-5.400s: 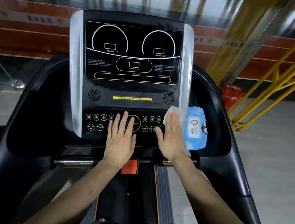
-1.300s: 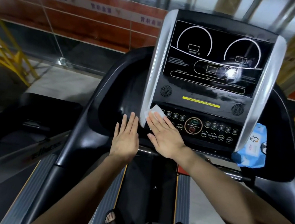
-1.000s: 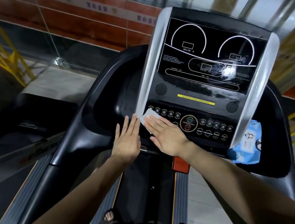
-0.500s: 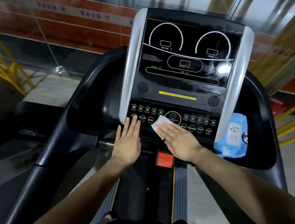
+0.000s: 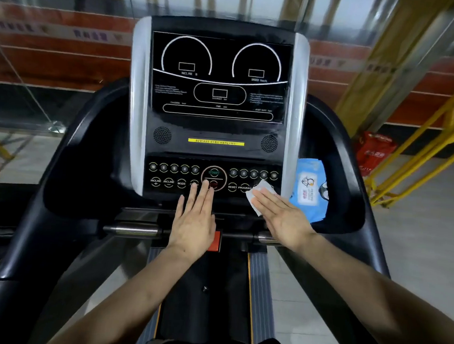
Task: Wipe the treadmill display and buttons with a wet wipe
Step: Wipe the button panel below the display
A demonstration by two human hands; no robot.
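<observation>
1. The right hand (image 5: 282, 217) lies flat, fingers straight, pressing a white wet wipe (image 5: 257, 198) onto the right end of the treadmill's button panel (image 5: 176, 174), just left of a blue wipes pack (image 5: 310, 190).
2. The left hand (image 5: 194, 223) is open too, fingers straight and together, its fingertips on the buttons beside the round START control (image 5: 214, 173).
3. The dark display (image 5: 219, 77) stands above, farther off, touched by neither hand.
4. A red safety key (image 5: 215, 241) shows between the wrists.

Dim indoor light; background motion-blurred; wide-angle edge distortion.
</observation>
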